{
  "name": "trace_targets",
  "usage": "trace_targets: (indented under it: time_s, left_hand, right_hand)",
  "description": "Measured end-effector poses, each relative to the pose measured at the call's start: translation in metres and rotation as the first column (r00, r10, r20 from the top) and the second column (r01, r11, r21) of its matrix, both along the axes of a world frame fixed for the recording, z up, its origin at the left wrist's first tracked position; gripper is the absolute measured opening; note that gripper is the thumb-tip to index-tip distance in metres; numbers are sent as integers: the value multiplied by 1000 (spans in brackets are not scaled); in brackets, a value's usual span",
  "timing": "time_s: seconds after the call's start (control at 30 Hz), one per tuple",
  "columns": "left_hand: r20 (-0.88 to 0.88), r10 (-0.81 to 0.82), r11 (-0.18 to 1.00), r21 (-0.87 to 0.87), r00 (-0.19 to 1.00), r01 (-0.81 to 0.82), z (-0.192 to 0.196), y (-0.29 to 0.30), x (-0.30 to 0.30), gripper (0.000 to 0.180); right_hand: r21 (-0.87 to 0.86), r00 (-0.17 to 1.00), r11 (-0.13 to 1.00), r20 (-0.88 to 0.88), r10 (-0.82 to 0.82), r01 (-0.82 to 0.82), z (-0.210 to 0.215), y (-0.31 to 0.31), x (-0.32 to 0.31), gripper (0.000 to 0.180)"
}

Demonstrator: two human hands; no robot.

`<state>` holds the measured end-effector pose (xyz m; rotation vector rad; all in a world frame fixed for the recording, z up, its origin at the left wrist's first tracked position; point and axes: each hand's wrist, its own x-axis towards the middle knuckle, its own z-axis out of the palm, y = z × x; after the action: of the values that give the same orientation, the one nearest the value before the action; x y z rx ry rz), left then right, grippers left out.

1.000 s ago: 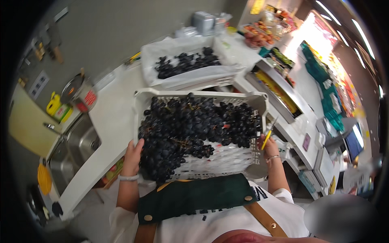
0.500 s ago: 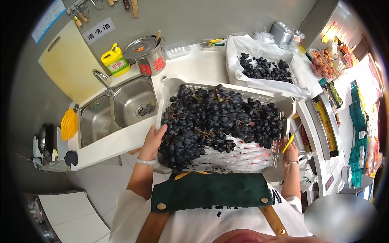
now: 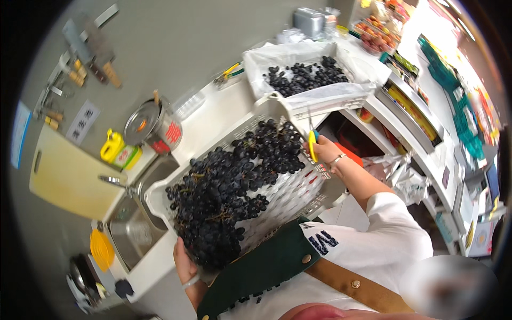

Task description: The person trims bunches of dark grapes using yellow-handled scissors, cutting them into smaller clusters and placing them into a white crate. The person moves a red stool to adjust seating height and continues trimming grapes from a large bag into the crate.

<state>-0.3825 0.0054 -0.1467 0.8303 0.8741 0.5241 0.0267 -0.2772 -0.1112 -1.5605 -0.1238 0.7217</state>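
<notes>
Between my hands is a light grey plastic crate (image 3: 158, 198), tilted across the view. Several bunches of dark grapes (image 3: 218, 184) fill its far and left parts, and white foam netting (image 3: 285, 200) shows along the near side. My left hand (image 3: 185, 262) is closed on the crate's lower left end, its fingers partly hidden behind the wall. At the other end my right hand (image 3: 323, 150) grips the crate and also holds scissors (image 3: 313, 147) with yellow and blue handles, blades pointing up. The crate's near edge is against my green apron (image 3: 266, 261).
A lined white crate (image 3: 256, 66) with loose dark grapes stands on the counter at the back. A steel pot (image 3: 165, 128), a yellow detergent bottle (image 3: 120, 152) and a sink (image 3: 133, 229) are at left. Open shelves (image 3: 373, 125) lie to the right.
The view has turned, and the crate now slants, its right end farther up and its left end lower. Both hands have kept hold of it. The scissors have stayed in my right hand.
</notes>
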Motion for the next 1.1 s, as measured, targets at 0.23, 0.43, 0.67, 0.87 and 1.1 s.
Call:
trace_targets:
  time_s: [0.23, 0.43, 0.67, 0.87, 1.1]
  left_hand:
    - [-111, 2, 1000, 8, 994, -2, -2, 29, 6, 38]
    - [-135, -13, 1000, -4, 991, 12, 13, 49, 8, 38]
    - [-272, 82, 996, 47, 959, -71, -4, 65, -11, 45]
    - [-215, 45, 995, -72, 976, -62, -22, 75, -19, 45]
    - [-212, 41, 996, -67, 976, -57, 2, 72, 20, 45]
  right_hand:
    - [-115, 998, 992, 49, -47, 53, 1, 19, -5, 34]
    - [-60, 992, 991, 1, -123, 123, 0, 25, -28, 31]
    - [49, 991, 993, -90, -98, 103, -47, 65, -18, 41]
    - [-185, 995, 978, 12, 96, -92, -79, 108, 15, 31]
    - [-345, 965, 907, 4, 261, -244, -48, 169, 78, 41]
